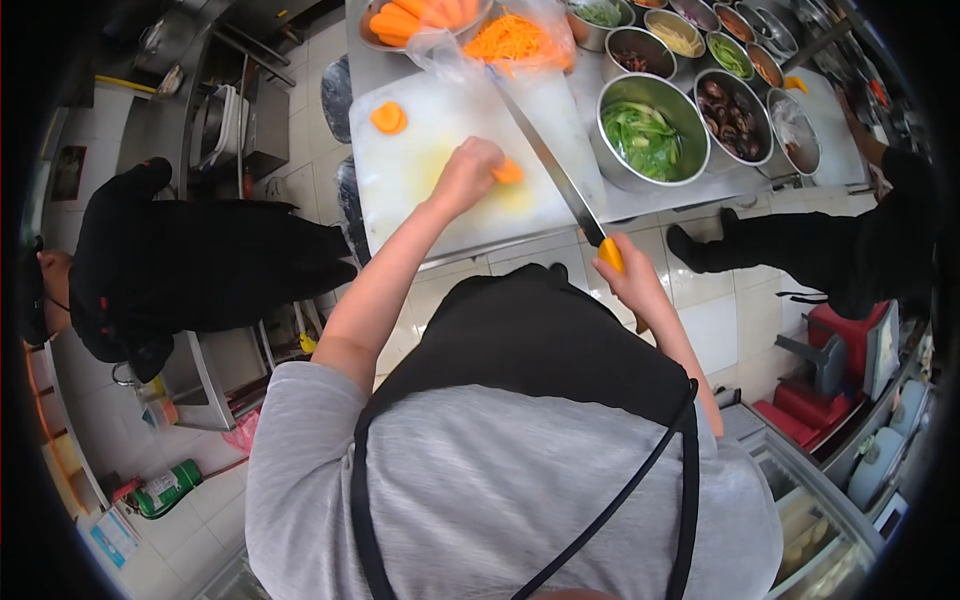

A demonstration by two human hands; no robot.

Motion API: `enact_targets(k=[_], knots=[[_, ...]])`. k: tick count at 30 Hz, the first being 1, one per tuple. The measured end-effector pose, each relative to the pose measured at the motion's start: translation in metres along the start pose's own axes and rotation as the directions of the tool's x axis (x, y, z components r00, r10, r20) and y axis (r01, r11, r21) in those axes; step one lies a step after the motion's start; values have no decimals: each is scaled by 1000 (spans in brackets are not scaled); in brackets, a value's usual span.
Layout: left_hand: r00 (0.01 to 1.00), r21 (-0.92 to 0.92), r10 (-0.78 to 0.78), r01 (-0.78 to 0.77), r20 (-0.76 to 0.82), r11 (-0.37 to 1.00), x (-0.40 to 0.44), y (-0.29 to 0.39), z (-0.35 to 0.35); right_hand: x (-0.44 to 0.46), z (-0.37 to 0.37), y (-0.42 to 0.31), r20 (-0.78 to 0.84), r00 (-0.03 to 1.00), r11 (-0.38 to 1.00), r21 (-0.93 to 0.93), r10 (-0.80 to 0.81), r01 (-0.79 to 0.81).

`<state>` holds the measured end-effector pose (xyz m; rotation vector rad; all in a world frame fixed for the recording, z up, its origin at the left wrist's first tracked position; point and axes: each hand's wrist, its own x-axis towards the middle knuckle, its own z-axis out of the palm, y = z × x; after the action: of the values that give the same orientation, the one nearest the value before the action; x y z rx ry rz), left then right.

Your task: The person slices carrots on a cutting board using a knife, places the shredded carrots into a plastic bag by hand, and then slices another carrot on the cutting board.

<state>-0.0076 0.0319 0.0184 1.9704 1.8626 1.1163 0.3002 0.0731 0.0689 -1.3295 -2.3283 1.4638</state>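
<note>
My left hand [468, 177] is closed over the white cutting board [400, 200], its fingertips on a small orange carrot piece [508, 172]. My right hand [632, 272] grips the yellow handle of a long knife [550, 160], whose blade slants up and left across the board's right part. Two overlapping carrot pieces [388, 118] lie at the board's upper left. Behind the board, a clear plastic bag [450, 55] lies beside shredded carrot [508, 42]. A metal bowl of whole peeled carrots [420, 15] is at the back left.
Right of the board stand metal pots with leafy greens [640, 140], dark mushrooms [728, 118] and other ingredients. One person in black [200, 250] is at the left, another [820, 250] at the right. A fire extinguisher [170, 488] and a red stool [815, 400] are farther off.
</note>
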Motion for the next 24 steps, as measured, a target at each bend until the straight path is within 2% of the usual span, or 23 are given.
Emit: enact_targets(k=[1, 5, 7, 11, 13, 14, 17, 19, 22, 24], knots=[[997, 13, -20, 19, 70, 1000, -11, 1, 6, 2, 0, 4, 10, 1000, 1000, -12, 6, -6], [993, 7, -65, 65, 98, 998, -46, 1, 7, -3, 2, 2, 7, 1000, 999, -32, 20, -19], [977, 17, -210, 211, -28, 977, -54, 0, 7, -6, 4, 1, -22, 999, 997, -65, -38, 37], [976, -20, -210, 209, -57, 978, -43, 11, 25, -5, 12, 3, -3, 999, 991, -130, -43, 42], [972, 43, -226, 223, 61, 974, -41, 17, 34, -3, 14, 3, 7, 999, 984, -168, -53, 53], [972, 42, -229, 227, 58, 973, -42, 17, 35, -3, 14, 2, 11, 999, 984, -171, -53, 55], [974, 95, -203, 194, 101, 976, -47, 12, 37, -4, 16, 1, 16, 999, 980, -197, -31, 34], [984, 46, -102, 97, 143, 994, -48, 4, 31, -5, 15, 1, 17, 999, 978, -205, -40, 43], [975, -1, -104, 107, 198, 994, -48, 0, 26, -7, 18, 0, 21, 998, 975, -214, -52, 55], [990, 11, -53, 52, 130, 999, -46, 0, 26, -6, 23, 1, 26, 998, 970, -233, -59, 63]])
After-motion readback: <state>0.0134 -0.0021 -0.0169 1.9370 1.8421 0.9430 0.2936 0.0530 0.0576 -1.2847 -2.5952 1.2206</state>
